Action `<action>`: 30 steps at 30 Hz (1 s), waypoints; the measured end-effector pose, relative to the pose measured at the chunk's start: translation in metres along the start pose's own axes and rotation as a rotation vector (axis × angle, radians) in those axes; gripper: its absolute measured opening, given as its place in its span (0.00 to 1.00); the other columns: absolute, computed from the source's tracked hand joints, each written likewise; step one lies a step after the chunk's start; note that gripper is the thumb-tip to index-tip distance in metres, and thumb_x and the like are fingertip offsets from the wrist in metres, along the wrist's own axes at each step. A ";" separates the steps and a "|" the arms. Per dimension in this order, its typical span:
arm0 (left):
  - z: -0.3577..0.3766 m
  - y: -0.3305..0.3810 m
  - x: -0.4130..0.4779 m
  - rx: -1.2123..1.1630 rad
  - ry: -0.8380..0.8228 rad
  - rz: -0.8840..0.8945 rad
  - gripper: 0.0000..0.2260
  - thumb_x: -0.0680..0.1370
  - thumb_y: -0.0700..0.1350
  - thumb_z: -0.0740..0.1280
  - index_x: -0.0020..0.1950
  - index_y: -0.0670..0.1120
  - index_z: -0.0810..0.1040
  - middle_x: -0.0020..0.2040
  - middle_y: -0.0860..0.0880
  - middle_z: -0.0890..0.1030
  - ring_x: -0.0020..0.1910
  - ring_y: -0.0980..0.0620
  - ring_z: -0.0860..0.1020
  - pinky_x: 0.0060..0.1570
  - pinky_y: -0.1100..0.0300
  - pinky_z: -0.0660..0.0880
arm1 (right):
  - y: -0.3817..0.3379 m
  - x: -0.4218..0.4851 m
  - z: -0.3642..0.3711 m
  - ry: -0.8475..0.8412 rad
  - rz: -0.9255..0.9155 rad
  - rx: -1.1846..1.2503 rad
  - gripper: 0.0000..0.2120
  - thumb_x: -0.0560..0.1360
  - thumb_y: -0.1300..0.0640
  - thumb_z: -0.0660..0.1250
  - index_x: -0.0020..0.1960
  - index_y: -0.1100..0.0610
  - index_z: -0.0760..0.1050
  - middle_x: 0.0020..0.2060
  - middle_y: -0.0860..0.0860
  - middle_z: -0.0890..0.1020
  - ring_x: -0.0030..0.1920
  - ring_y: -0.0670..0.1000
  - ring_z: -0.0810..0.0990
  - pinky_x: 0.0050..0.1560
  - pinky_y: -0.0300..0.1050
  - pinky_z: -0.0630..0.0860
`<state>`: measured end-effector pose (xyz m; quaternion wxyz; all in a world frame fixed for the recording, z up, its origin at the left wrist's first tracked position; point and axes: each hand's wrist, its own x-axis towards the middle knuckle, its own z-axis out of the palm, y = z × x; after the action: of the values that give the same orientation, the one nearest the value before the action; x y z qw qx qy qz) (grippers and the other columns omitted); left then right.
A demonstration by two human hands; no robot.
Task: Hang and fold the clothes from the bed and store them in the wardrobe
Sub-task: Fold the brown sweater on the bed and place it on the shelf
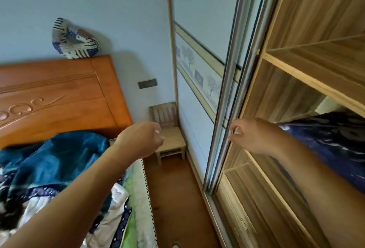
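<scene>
Right now the clothes are in a loose heap on the bed [139,198], well to the left of the sliding door [197,11]. On top is a teal garment [59,155], shiny and crumpled into folds. Under it and nearer to me lies a navy-and-white patterned cloth [116,226] with a dotted border. None of it is folded.

My left hand [141,139] hangs in the air left of the sliding door, above the bed's near corner. Its fingers are loosely curled and it holds nothing. The teal garment lies below and left of it, not touching.

My right hand [248,135] is at the door's metal edge [227,93], with fingertips and thumb curled onto the rail. Just right of the door the wardrobe [308,82] stands open, showing wood-grain shelves. A dark blue garment [339,141] with pale flecks shows beyond my right forearm, under a shelf; I cannot tell whether it hangs or lies there.

Left of the door, against the wall, stands a small wooden chair [167,129]. Farther left is the orange headboard [59,93], with a patchwork cushion [73,40] on top.
</scene>
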<state>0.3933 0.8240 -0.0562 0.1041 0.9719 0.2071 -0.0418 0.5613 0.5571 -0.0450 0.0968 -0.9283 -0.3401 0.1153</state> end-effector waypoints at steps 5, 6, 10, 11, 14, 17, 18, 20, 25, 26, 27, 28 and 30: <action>0.019 -0.065 -0.033 -0.007 -0.012 -0.209 0.17 0.80 0.57 0.62 0.66 0.53 0.77 0.62 0.50 0.81 0.60 0.48 0.78 0.58 0.53 0.75 | -0.063 0.055 0.036 -0.117 -0.175 -0.079 0.16 0.78 0.38 0.62 0.62 0.43 0.74 0.51 0.46 0.81 0.50 0.51 0.80 0.54 0.50 0.78; 0.024 -0.080 -0.039 -0.025 -0.021 -0.262 0.17 0.80 0.57 0.62 0.66 0.53 0.77 0.62 0.50 0.81 0.60 0.48 0.78 0.58 0.53 0.75 | -0.078 0.067 0.043 -0.141 -0.218 -0.097 0.16 0.78 0.37 0.61 0.62 0.42 0.74 0.52 0.47 0.81 0.50 0.51 0.80 0.54 0.51 0.78; 0.046 -0.139 -0.071 -0.083 -0.045 -0.475 0.17 0.80 0.58 0.60 0.65 0.53 0.76 0.59 0.50 0.80 0.55 0.47 0.79 0.55 0.49 0.78 | -0.150 0.113 0.077 -0.249 -0.412 -0.159 0.16 0.79 0.39 0.61 0.64 0.42 0.72 0.54 0.47 0.79 0.51 0.52 0.79 0.50 0.48 0.76; 0.051 -0.149 -0.080 -0.090 -0.045 -0.518 0.17 0.81 0.59 0.60 0.65 0.53 0.76 0.59 0.50 0.80 0.55 0.47 0.79 0.54 0.49 0.78 | -0.166 0.120 0.085 -0.267 -0.454 -0.175 0.16 0.78 0.38 0.61 0.64 0.41 0.72 0.54 0.47 0.79 0.52 0.52 0.79 0.51 0.49 0.76; 0.064 -0.169 -0.109 -0.095 -0.032 -0.638 0.16 0.80 0.58 0.61 0.64 0.52 0.76 0.59 0.49 0.79 0.56 0.46 0.79 0.51 0.52 0.77 | -0.208 0.134 0.109 -0.282 -0.598 -0.223 0.15 0.78 0.39 0.61 0.61 0.42 0.74 0.54 0.47 0.81 0.53 0.53 0.79 0.52 0.50 0.78; 0.074 -0.175 -0.152 -0.159 0.016 -0.804 0.15 0.80 0.57 0.62 0.62 0.52 0.77 0.59 0.49 0.79 0.58 0.46 0.78 0.55 0.51 0.77 | -0.255 0.142 0.129 -0.334 -0.773 -0.280 0.15 0.79 0.40 0.61 0.61 0.44 0.75 0.55 0.49 0.82 0.53 0.53 0.80 0.52 0.51 0.78; 0.077 -0.172 -0.170 -0.175 0.042 -0.872 0.15 0.80 0.56 0.62 0.63 0.53 0.77 0.60 0.50 0.79 0.58 0.47 0.79 0.55 0.50 0.77 | -0.270 0.142 0.137 -0.365 -0.829 -0.293 0.15 0.79 0.40 0.61 0.62 0.44 0.74 0.56 0.49 0.82 0.54 0.54 0.80 0.52 0.51 0.78; 0.086 -0.158 -0.204 -0.192 0.099 -0.996 0.15 0.79 0.56 0.64 0.65 0.54 0.77 0.61 0.51 0.80 0.56 0.48 0.79 0.53 0.51 0.79 | -0.301 0.140 0.154 -0.400 -0.951 -0.312 0.16 0.78 0.40 0.61 0.63 0.43 0.74 0.56 0.50 0.82 0.53 0.54 0.80 0.50 0.50 0.77; 0.122 -0.085 -0.289 -0.260 0.117 -1.379 0.17 0.79 0.57 0.63 0.66 0.55 0.75 0.60 0.51 0.78 0.57 0.47 0.78 0.49 0.53 0.77 | -0.366 0.084 0.198 -0.557 -1.296 -0.379 0.17 0.78 0.39 0.60 0.63 0.42 0.73 0.54 0.48 0.81 0.50 0.52 0.78 0.48 0.51 0.77; 0.130 -0.068 -0.305 -0.277 0.108 -1.453 0.17 0.79 0.58 0.63 0.67 0.55 0.74 0.61 0.51 0.78 0.58 0.46 0.78 0.50 0.53 0.77 | -0.374 0.067 0.206 -0.584 -1.361 -0.393 0.18 0.78 0.38 0.60 0.64 0.43 0.73 0.56 0.49 0.81 0.52 0.53 0.79 0.50 0.51 0.77; 0.138 -0.051 -0.321 -0.299 0.102 -1.522 0.18 0.79 0.58 0.63 0.68 0.56 0.74 0.62 0.51 0.77 0.58 0.46 0.78 0.51 0.53 0.77 | -0.381 0.049 0.214 -0.607 -1.425 -0.402 0.18 0.77 0.37 0.61 0.64 0.43 0.74 0.57 0.49 0.82 0.53 0.54 0.79 0.51 0.52 0.78; 0.146 -0.035 -0.336 -0.322 0.100 -1.585 0.18 0.80 0.58 0.62 0.69 0.56 0.74 0.62 0.51 0.77 0.58 0.46 0.78 0.52 0.52 0.77 | -0.387 0.031 0.222 -0.629 -1.485 -0.410 0.19 0.77 0.37 0.61 0.63 0.44 0.74 0.58 0.50 0.82 0.54 0.54 0.80 0.52 0.53 0.78; 0.160 -0.007 -0.362 -0.349 0.114 -1.689 0.19 0.80 0.58 0.62 0.69 0.56 0.74 0.63 0.50 0.76 0.58 0.46 0.78 0.52 0.52 0.78 | -0.395 -0.004 0.234 -0.651 -1.593 -0.431 0.19 0.76 0.37 0.62 0.63 0.44 0.74 0.59 0.52 0.82 0.56 0.56 0.80 0.54 0.54 0.78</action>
<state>0.0551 0.6526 -0.1687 0.1754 0.4629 0.8685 -0.0239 0.2518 0.8744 -0.1656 -0.1302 -0.3352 -0.9101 0.2057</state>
